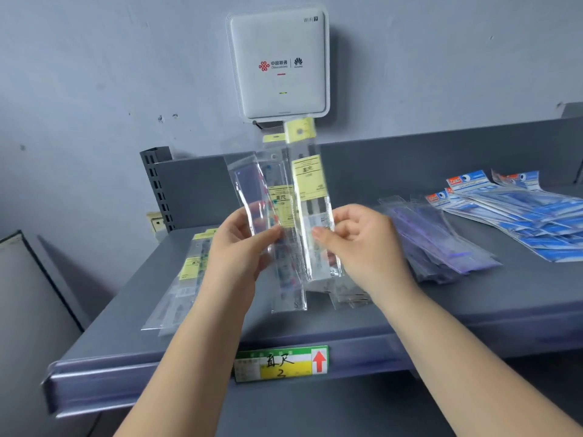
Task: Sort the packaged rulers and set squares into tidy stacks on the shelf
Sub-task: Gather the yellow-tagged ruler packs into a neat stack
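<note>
My left hand (243,244) grips a fan of clear ruler packets (268,200) held upright above the grey shelf (410,310); one is purple, another has a yellow label. My right hand (359,238) pinches a taller yellow-labelled ruler packet (310,181) beside that fan. On the shelf at the left lies a stack of yellow-labelled ruler packets (189,272). A pile of purple ruler packets (441,244) lies to the right of my hands. Blue packaged items (520,216) are spread at the far right.
A white wifi router (279,63) hangs on the grey wall above the shelf. A green and yellow price tag (280,362) with a red arrow sits on the shelf's front edge. A slotted upright (156,187) stands at the shelf's back left.
</note>
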The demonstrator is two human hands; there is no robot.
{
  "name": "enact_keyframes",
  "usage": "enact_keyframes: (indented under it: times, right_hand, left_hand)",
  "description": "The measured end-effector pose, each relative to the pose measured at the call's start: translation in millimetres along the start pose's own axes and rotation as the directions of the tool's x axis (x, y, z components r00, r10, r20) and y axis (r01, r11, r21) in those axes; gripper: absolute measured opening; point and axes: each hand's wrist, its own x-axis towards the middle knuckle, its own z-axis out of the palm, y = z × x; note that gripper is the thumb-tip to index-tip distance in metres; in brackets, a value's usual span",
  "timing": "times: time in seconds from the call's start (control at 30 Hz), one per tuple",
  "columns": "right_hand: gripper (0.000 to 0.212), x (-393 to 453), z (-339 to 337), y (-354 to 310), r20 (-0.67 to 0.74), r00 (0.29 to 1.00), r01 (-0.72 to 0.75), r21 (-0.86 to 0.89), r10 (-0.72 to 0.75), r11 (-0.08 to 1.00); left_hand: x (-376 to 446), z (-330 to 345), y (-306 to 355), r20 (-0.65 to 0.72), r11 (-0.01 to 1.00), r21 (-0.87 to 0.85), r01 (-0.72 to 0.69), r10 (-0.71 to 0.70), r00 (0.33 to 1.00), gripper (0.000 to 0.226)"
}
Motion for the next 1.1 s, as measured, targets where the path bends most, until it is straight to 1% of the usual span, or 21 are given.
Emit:
enact_keyframes:
  times: [0.07, 0.13, 0.17, 0.23, 0.27, 0.3, 0.33, 0.37, 0.43, 0.5, 0.53, 0.57, 0.67, 0.77, 0.9, 0.97, 1.0, 1.1]
  right_hand:
    - [0.019, 3.5, -4.6, 4.3, -0.061, 0.998, 0.012, -0.034, -0.014, 0.999]
    - [0.026, 5.7, -10.1, 10.5, -0.037, 0.999, 0.002, -0.196, -0.009, 0.981]
    - [0.032, 6.1, -12.4, 13.1, 0.002, 1.0, -0.021, -0.306, 0.023, 0.952]
    - [0.043, 5.8, -14.4, 16.6, 0.076, 0.991, -0.056, -0.52, 0.112, 0.852]
    - [0.046, 5.3, -14.1, 17.6, 0.09, 0.986, -0.059, -0.592, 0.139, 0.804]
    - [0.047, 4.9, -13.5, 17.7, 0.087, 0.986, -0.055, -0.628, 0.141, 0.776]
    - [0.047, 4.1, -13.4, 16.2, 0.078, 0.991, -0.038, -0.629, 0.111, 0.777]
    - [0.046, 3.2, -13.4, 13.4, 0.066, 0.996, -0.012, -0.579, 0.062, 0.815]
    - [0.041, 0.4, -12.2, 4.2, 0.072, 0.997, 0.04, -0.376, -0.013, 0.926]
    - [0.042, -4.7, -5.8, -7.6, 0.167, 0.986, 0.026, -0.204, 0.009, 0.979]
    - [0.041, -7.2, -0.9, -11.1, 0.214, 0.977, 0.013, -0.164, 0.023, 0.986]
    - [0.039, -8.7, 4.2, -12.1, 0.233, 0.972, 0.016, -0.138, 0.017, 0.99]
    - [0.032, -7.7, 13.9, -9.5, 0.179, 0.984, 0.032, -0.067, -0.019, 0.997]
    - [0.027, -3.8, 12.8, -6.8, 0.164, 0.985, -0.048, 0.006, 0.047, 0.999]
    - [0.014, -1.9, 11.4, -5.2, 0.18, 0.982, -0.085, 0.135, 0.06, 0.987]
    - [0.013, -1.6, 9.4, -4.8, 0.178, 0.982, -0.101, 0.171, 0.07, 0.98]
    - [0.011, -0.5, 7.8, -3.6, 0.16, 0.984, -0.103, 0.166, 0.076, 0.981]
    - [0.01, 4.7, -5.9, 2.0, 0.049, 0.998, -0.051, 0.035, 0.049, 0.998]
  left_hand:
    - [2.7, -8.3, 0.8, -0.053, 1.0, 0.003, -0.004, 0.004, 0.999, 0.038]
    - [5.8, -14.0, 0.3, -0.088, 0.999, -0.039, 0.016, -0.019, 0.996, 0.04]
    - [6.5, -14.8, 0.4, -0.089, 0.998, -0.057, 0.027, -0.032, 0.996, 0.04]
    - [7.3, -14.1, -0.1, -0.07, 0.997, -0.066, 0.039, -0.044, 0.997, 0.039]
    - [7.2, -13.2, -0.5, -0.06, 0.997, -0.062, 0.038, -0.042, 0.997, 0.039]
    - [6.6, -12.5, -0.6, -0.053, 0.998, -0.057, 0.034, -0.037, 0.998, 0.038]
    - [6.3, -11.8, -0.9, -0.051, 0.998, -0.052, 0.028, -0.031, 0.998, 0.038]
    - [5.7, -11.1, -0.9, -0.047, 0.999, -0.047, 0.023, -0.025, 0.999, 0.038]
    - [4.5, -8.3, -1.2, -0.032, 0.999, -0.035, 0.015, -0.016, 0.999, 0.038]
    - [3.0, -3.6, -1.7, 0.001, 1.0, -0.017, 0.004, -0.004, 1.0, 0.039]
    - [1.7, -0.5, -1.8, 0.017, 1.0, -0.005, 0.0, 0.0, 1.0, 0.04]
    - [0.7, 2.2, -2.3, 0.026, 1.0, 0.003, -0.004, 0.004, 1.0, 0.041]
    - [-0.5, 6.4, -2.8, 0.019, 1.0, -0.001, -0.005, 0.005, 1.0, 0.042]
    - [0.1, 4.4, -2.9, 0.023, 1.0, -0.029, 0.004, -0.003, 1.0, 0.035]
    - [1.3, 2.1, -4.3, 0.061, 1.0, -0.018, 0.0, 0.001, 0.998, 0.045]
    - [2.2, 1.2, -5.2, 0.063, 1.0, -0.026, -0.001, 0.002, 0.998, 0.045]
    - [2.7, 0.4, -5.7, 0.058, 1.0, -0.027, 0.003, -0.002, 0.998, 0.045]
    - [3.5, -0.7, -6.4, 0.023, 0.999, -0.039, 0.019, -0.018, 1.0, 0.044]
